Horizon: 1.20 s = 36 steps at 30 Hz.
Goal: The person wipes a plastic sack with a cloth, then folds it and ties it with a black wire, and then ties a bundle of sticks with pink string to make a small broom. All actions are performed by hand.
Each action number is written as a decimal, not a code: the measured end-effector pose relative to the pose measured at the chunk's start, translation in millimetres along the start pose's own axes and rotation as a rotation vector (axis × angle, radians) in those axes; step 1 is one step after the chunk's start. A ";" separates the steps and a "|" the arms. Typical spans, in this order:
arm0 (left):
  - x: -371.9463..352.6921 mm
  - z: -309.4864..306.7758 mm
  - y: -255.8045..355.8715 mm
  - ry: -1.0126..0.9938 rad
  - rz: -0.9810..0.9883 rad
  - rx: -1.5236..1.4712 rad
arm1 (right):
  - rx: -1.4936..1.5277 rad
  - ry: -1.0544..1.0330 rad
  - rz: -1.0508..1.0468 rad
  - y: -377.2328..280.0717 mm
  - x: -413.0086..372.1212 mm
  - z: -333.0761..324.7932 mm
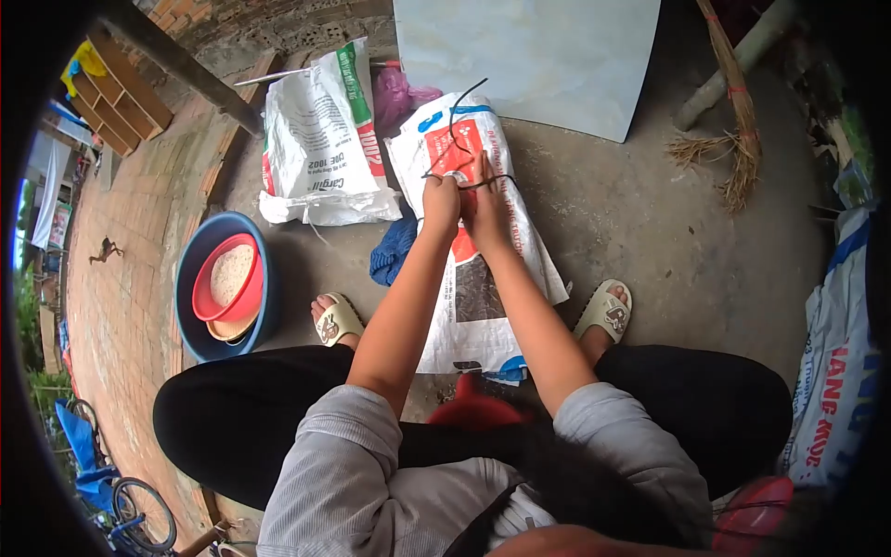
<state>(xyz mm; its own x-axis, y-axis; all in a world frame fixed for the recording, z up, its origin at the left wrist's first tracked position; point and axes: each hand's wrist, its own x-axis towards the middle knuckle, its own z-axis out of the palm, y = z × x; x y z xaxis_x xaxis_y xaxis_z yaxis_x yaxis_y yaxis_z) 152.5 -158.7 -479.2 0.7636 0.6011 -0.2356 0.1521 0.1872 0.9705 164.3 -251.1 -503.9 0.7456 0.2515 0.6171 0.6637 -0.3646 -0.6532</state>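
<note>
A white printed sack (483,320) with red and blue areas lies flat on the ground between my feet. A thin black cord (453,125) runs in loose curves over its upper part. My left hand (441,206) is closed in a fist over the sack, with the cord coming out beside it. Right beside it, my right hand (486,212) has one finger stretched forward and the cord passing across its fingers. The rest of its grip is partly hidden.
Left of the sack lie another white sack (320,139), a pink plastic bag (399,97) and blue netting (392,251). A blue basin (271,316) holds a red bowl (200,295) of grain. A pale board (529,56) and a straw broom (742,148) are beyond.
</note>
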 end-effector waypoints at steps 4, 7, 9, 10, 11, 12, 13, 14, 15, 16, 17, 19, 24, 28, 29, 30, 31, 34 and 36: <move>5.9 -32.0 23.2 -0.414 -0.309 0.077 | 0.052 -0.225 0.070 2.8 1.3 -7.7; -0.2 -40.5 30.0 -0.476 -0.220 0.040 | -0.100 -0.293 0.073 4.8 4.7 -1.1; 4.3 -41.9 20.9 -0.480 -0.211 0.051 | -0.181 -0.307 0.071 -4.2 2.0 -8.0; 5.5 -42.7 19.7 -0.484 -0.196 0.061 | -0.262 -0.318 0.062 -9.4 1.3 -9.5; 8.2 -43.8 20.0 -0.492 -0.193 0.123 | -0.198 -0.192 0.073 -11.6 -0.4 -6.1; 8.0 -41.0 17.4 -0.493 -0.195 0.122 | -0.198 -0.193 0.075 -12.3 0.1 -8.8; 6.2 -35.2 14.9 -0.349 -0.100 0.182 | -0.267 -0.343 0.121 -15.1 3.2 -15.6; 7.0 -33.5 11.3 -0.203 -0.005 0.240 | -0.337 -0.495 0.166 -25.4 10.2 -26.1; 17.6 -39.5 3.6 -0.208 0.079 0.334 | -0.458 -0.536 0.119 -35.9 14.8 -38.4; 24.6 -41.8 2.5 -0.203 0.075 0.324 | -0.463 -0.544 0.112 -50.0 26.4 -50.9; 29.6 -42.5 0.7 -0.175 0.057 0.330 | -0.454 -0.600 0.120 -63.0 36.7 -62.3; 15.1 -37.8 11.6 -0.185 -0.039 -0.002 | -0.417 -0.541 0.072 -63.8 41.0 -65.4; 29.1 -48.6 22.0 -0.294 -0.185 -0.506 | -0.125 -0.145 -0.283 -52.2 50.9 -74.8; 37.9 -51.0 16.4 -0.401 -0.159 -0.876 | -0.073 -0.712 -0.169 -58.4 67.0 -89.6; 37.7 -47.6 17.1 -0.340 -0.215 -0.902 | -0.105 -0.910 -0.027 -60.6 73.8 -93.0; 37.5 -47.8 16.5 -0.339 -0.221 -0.919 | -0.136 -1.106 0.124 -61.4 77.8 -94.7; 35.8 -49.7 20.4 -0.370 -0.208 -0.923 | -0.012 -1.207 0.215 -62.3 78.2 -95.4; 32.3 -46.2 29.4 -0.323 -0.229 -0.904 | -0.018 -1.127 0.696 -70.7 64.0 -110.2; 31.9 -42.8 34.2 -0.282 -0.235 -0.825 | 0.059 -1.031 0.910 -59.3 67.1 -107.6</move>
<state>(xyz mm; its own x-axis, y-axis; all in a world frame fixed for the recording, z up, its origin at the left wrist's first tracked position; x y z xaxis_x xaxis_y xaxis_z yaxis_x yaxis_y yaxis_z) 155.2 -99.8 -455.7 0.9116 0.2849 -0.2964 -0.0920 0.8440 0.5284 168.4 -309.0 -376.6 0.6042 0.5016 -0.6192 -0.0962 -0.7255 -0.6815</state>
